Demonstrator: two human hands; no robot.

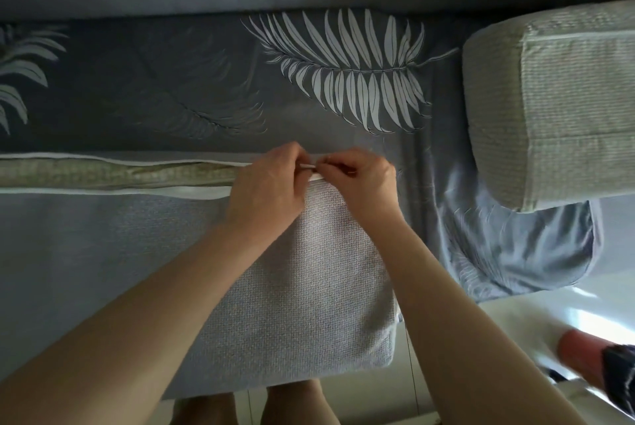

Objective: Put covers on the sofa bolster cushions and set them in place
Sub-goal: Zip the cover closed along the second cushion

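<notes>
Bolster cushion [285, 273] lies at the sofa's [171, 81] front edge; left hand [266, 189] and right hand [360, 184], grips pinched together, clamp its cover's zip edge [311, 167].

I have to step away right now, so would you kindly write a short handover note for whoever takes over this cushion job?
Left hand: pinching the zip edge of the grey cushion cover.
Right hand: pinching the white zip tape beside it, at the zip's right end.
The bolster cushion is inside the cover; its greenish fabric shows through the open zip running left.
A second, uncovered bolster cushion lies to the right on the leaf-print sofa.
Done: first bolster inserted.
Left: close the zip, cover the second bolster, set both in place.
</notes>
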